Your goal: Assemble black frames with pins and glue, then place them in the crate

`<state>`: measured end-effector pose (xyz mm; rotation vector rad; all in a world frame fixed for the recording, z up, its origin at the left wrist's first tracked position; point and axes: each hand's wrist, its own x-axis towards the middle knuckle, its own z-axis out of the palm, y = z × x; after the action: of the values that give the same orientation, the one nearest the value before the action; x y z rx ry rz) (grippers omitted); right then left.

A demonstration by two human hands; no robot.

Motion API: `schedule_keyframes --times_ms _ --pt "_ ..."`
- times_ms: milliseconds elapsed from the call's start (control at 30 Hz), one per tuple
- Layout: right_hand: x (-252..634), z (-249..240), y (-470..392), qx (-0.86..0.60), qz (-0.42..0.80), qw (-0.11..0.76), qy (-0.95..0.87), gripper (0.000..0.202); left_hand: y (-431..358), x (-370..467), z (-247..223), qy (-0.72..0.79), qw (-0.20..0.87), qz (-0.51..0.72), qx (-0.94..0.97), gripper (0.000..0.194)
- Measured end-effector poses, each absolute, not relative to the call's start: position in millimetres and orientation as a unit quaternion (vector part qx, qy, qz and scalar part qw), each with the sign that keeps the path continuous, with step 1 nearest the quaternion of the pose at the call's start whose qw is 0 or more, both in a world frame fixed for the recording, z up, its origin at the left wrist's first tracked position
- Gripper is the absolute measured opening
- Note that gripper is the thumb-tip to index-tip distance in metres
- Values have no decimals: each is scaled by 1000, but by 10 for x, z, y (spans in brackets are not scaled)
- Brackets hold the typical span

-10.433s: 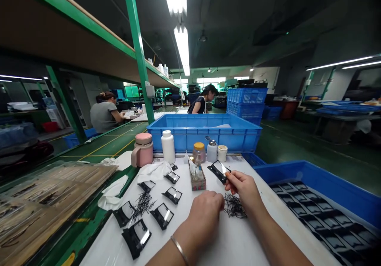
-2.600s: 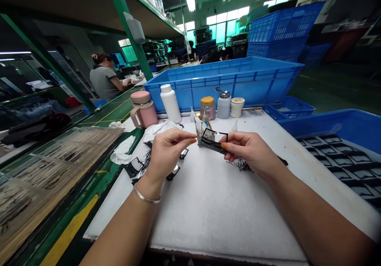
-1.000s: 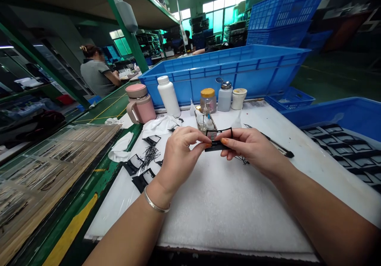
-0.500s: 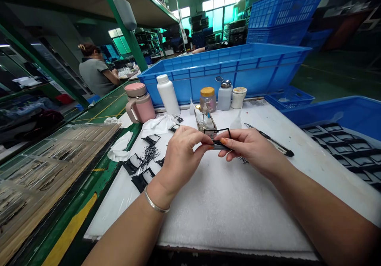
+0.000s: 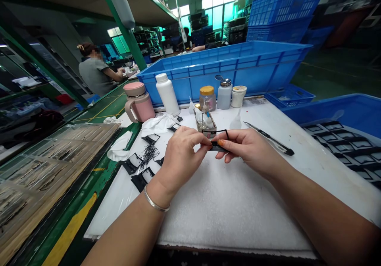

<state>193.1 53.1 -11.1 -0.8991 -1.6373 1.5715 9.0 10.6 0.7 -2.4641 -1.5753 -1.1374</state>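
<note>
Between my two hands, above the white foam-like sheet (image 5: 232,214), is a small black plastic frame (image 5: 218,148) with its thin open rim pointing away from me. My right hand (image 5: 245,147) is closed on its right side, thumb on top. My left hand (image 5: 186,151) pinches at its left end with thumb and forefinger; whether a small strip is also in that pinch is hidden. To the left of my left hand lie several similar black frames (image 5: 138,180) and a heap of thin black strips (image 5: 149,155).
A craft knife (image 5: 269,139) lies right of my right hand. Behind stand a small parts box (image 5: 208,128), a white bottle (image 5: 168,95), a pink mug (image 5: 142,105), a pump bottle (image 5: 224,95) and a large blue crate (image 5: 190,75). At right, a blue bin (image 5: 351,111) holds rows of frames.
Both hands have shifted very slightly to the left with the black frame, and the right fingers have moved a little on it. Both hands keep their hold.
</note>
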Motion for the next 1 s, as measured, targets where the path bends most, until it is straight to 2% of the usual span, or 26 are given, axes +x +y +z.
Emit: schedule_keyframes --times_ms 600,1000 --pt "1909 -100 499 -338 580 345 -656 18 99 76 25 -521 6 -351 -778 10" --pt "1839 -92 435 -367 519 389 -667 7 79 102 17 -502 23 -360 -786 9"
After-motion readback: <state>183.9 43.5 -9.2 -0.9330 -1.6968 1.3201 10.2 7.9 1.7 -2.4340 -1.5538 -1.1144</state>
